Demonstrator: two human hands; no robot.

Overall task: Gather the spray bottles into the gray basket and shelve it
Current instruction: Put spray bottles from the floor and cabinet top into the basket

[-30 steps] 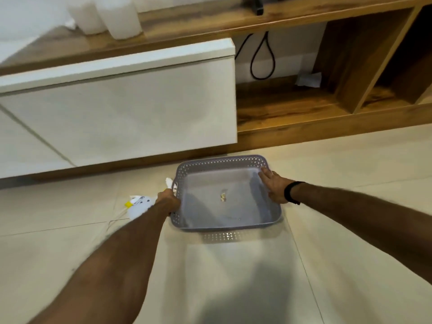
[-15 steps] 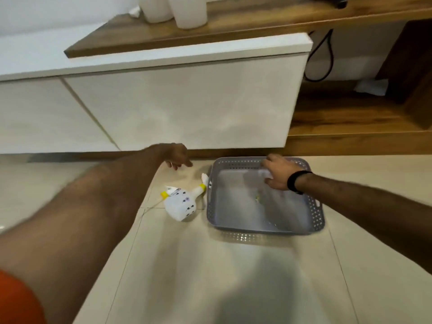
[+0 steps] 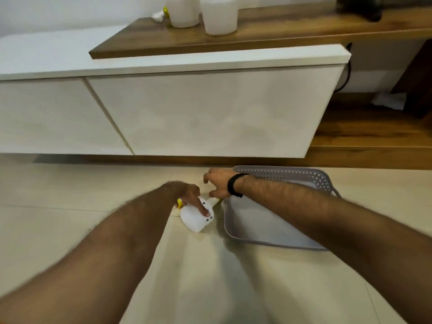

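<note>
A white spray bottle (image 3: 195, 222) with yellow trim and small dark dots lies on its side on the tiled floor, just left of the gray basket (image 3: 292, 175). My left hand (image 3: 189, 191) rests over the bottle's upper part, with fingers wrapped down onto its body. My right hand (image 3: 218, 181) reaches across the basket's near-left corner with its fingers apart, the thumb close to the bottle's nozzle end. The perforated basket sits on the floor; my right forearm hides part of its inside. Two more white bottles (image 3: 183, 10) (image 3: 219, 15) stand on the wooden top above.
A low white cabinet (image 3: 210, 113) runs along the wall right behind the bottle and basket. To its right is an open wooden shelf (image 3: 364, 129) with a crumpled white paper (image 3: 389, 101) and a black cable (image 3: 347, 66).
Both hands have left the basket's sides. My left hand swung out and came down onto the bottle on the floor; my right hand crossed the basket toward the bottle's nozzle.
</note>
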